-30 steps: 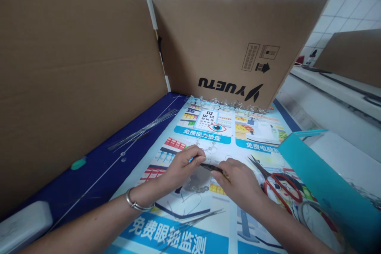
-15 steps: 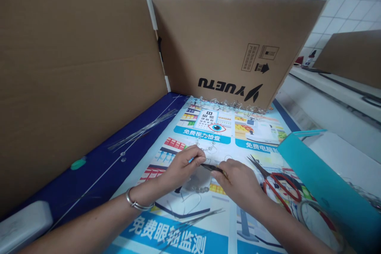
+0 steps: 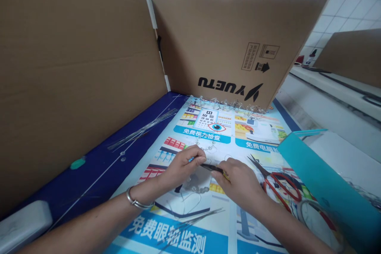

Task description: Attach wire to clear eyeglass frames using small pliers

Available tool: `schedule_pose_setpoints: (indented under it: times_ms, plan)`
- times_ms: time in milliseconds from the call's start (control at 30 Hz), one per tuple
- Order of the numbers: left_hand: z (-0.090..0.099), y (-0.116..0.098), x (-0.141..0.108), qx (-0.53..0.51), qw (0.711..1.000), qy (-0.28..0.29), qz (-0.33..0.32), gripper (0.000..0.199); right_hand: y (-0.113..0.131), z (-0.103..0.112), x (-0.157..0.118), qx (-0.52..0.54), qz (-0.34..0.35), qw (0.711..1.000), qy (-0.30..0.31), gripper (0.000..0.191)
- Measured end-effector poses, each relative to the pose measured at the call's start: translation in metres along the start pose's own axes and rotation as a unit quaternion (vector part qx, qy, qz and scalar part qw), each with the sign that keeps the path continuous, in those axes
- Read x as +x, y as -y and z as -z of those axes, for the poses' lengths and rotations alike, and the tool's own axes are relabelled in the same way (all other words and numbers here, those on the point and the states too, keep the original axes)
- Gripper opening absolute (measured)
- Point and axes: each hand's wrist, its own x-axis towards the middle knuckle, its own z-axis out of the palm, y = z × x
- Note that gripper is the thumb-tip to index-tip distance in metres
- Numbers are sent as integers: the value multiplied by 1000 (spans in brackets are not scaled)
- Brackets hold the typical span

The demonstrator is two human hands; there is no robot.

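Note:
My left hand (image 3: 190,159), a metal bangle at its wrist, is closed in a pinch between thumb and fingers. It grips a thin beaded wire, mostly hidden by the fingers; clear round beads (image 3: 200,189) hang in a loop below. My right hand (image 3: 236,176) is wrapped round small pliers (image 3: 212,166) with dark jaws and a bit of yellow on the handle. The plier tips meet the left thumb and fingertip; what lies between the jaws is too small to see. Beyond the hands, another strand of clear beads (image 3: 210,147) rests on the printed sheet.
Red-handled scissors (image 3: 281,186) and a roll of tape (image 3: 320,222) lie on the right, beside a teal box (image 3: 327,186). Loose wires (image 3: 193,222) lie in front, more wires (image 3: 143,129) at left. Cardboard panels (image 3: 232,39) stand behind and left. Beaded pieces (image 3: 232,105) line the back.
Almost nothing differs. The pliers' handle shows slightly more in my right hand, and the view has shifted a tiny bit.

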Motion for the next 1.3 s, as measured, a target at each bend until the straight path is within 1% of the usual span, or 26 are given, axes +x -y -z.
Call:
schedule_pose_setpoints:
  times_ms: [233, 467, 633, 867, 967, 1067, 1167, 1233, 1300]
  plan:
    - [-2, 0, -1, -1, 1000, 0, 2, 20, 2, 2, -1, -20, 14, 1000, -13, 30]
    - [-2, 1, -1, 10, 1000, -4, -8, 20, 1, 1, 1, -25, 21, 999, -11, 30]
    - [-3, 0, -1, 20, 1000, -5, -10, 20, 2, 1, 1, -23, 23, 999, -4, 31]
    - [-3, 0, -1, 23, 1000, -5, -14, 20, 4, 1, 0, -32, 15, 999, -7, 28]
    - [-2, 0, -1, 15, 1000, -6, -9, 19, 3, 0, 0, -27, 18, 999, -26, 27]
    - [2, 0, 1, 0, 1000, -11, 11, 18, -2, -4, -1, -2, 24, 998, -56, 27]
    - [7, 1, 3, -35, 999, -21, 34, 18, -9, -13, -1, 54, 47, 992, -106, 25]
    - [11, 2, 4, -68, 996, -21, 46, 18, -13, -19, -1, 98, 69, 982, -144, 25]
    - [12, 4, 5, -101, 993, -18, 53, 18, -15, -25, -2, 131, 83, 974, -168, 23]
